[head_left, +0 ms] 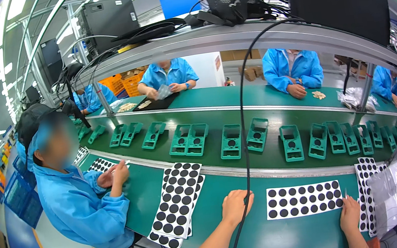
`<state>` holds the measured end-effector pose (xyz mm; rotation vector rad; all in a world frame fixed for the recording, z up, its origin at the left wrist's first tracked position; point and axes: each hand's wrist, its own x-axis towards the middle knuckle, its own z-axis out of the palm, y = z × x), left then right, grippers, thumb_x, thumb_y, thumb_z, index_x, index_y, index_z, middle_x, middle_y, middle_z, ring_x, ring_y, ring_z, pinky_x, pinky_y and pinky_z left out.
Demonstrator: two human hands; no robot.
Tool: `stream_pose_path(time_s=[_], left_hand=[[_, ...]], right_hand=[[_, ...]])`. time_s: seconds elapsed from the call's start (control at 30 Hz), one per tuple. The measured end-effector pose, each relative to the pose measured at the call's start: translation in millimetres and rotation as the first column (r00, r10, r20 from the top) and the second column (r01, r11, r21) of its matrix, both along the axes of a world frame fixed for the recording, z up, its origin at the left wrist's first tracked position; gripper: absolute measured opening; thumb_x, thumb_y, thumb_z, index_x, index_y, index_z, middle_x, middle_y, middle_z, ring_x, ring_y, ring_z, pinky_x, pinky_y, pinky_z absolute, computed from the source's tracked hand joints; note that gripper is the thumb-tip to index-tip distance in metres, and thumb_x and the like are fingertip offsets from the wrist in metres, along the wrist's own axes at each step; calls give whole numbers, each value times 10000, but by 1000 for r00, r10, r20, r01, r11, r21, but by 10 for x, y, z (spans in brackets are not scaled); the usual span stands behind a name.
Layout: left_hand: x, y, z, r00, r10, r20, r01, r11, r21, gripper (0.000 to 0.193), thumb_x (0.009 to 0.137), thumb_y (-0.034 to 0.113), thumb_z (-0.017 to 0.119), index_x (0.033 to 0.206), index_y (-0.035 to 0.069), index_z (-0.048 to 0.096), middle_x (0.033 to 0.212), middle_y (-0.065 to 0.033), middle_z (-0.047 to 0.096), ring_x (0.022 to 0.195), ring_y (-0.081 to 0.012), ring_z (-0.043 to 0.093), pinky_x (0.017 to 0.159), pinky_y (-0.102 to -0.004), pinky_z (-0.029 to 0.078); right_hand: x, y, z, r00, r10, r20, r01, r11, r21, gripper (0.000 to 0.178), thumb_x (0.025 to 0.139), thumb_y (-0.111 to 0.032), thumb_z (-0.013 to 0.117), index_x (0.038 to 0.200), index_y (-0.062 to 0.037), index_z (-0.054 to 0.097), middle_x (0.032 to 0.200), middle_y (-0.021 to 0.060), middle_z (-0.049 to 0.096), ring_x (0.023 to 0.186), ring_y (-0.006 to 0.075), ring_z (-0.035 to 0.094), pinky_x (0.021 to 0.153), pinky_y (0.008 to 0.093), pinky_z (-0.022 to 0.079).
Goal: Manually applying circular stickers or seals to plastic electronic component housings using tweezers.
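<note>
My left hand (237, 207) rests on the green worktable with its fingers curled; anything inside them is hidden. A black cable (245, 158) hangs in front of it. To its right lies a white sheet of round black stickers (304, 200). At the sheet's right end is my right hand (350, 214), closed around a thin pointed tool (346, 194) whose kind I cannot make out. More sticker sheets (178, 198) overlap left of my left hand. Another stack of sheets (367, 202) lies just beyond my right hand, partly under a clear plastic bag (395, 193).
A dark green conveyor belt (217, 167) carries a row of green plastic housings (291, 143) beyond a metal rail. At left a co-worker in blue (78, 207) handles something small. Several others sit across the belt. A metal shelf (186, 39) with equipment spans overhead.
</note>
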<state>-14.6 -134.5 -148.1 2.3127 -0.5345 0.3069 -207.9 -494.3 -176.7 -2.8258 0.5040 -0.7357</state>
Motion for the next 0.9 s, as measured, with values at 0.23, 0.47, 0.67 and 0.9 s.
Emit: stream_pose_path(time_s=[0.23, 0.47, 0.67, 0.9], left_hand=[[61, -25, 1, 992, -29, -122, 23, 999, -47, 221, 815, 280, 571, 913, 97, 644, 896, -55, 638, 909, -255, 572, 778, -369, 444], [442, -215, -78, 970, -66, -234, -21, 936, -353, 335, 796, 255, 651, 1080, 87, 602, 942, -51, 631, 853, -160, 593, 734, -284, 466], [514, -191, -92, 945, -143, -295, -47, 831, -554, 428, 774, 207, 688, 1160, 66, 566, 948, -41, 608, 838, -100, 545, 704, -235, 442], [534, -189, -146, 955, -175, -240, 10, 827, -563, 441, 789, 189, 677, 1180, 37, 541, 943, -53, 585, 782, -85, 529, 668, -211, 441]], right_hand=[[-100, 11, 61, 971, 132, 198, -95, 978, -187, 205, 846, -24, 456, 1014, -17, 574, 995, 214, 591, 903, 378, 567, 797, 412, 463], [-152, -84, -60, 983, 122, 139, -120, 993, -20, 304, 846, 39, 405, 1123, 8, 525, 1144, 234, 514, 1042, 391, 492, 892, 416, 415], [-53, 66, 88, 992, 65, 112, -67, 998, 14, 285, 892, -32, 359, 1110, -4, 541, 1137, 223, 523, 1060, 370, 490, 906, 419, 407], [599, 867, 519, 892, 290, 347, -336, 938, 81, 199, 867, -31, 510, 1052, 15, 569, 1053, 195, 572, 990, 332, 539, 868, 366, 425]])
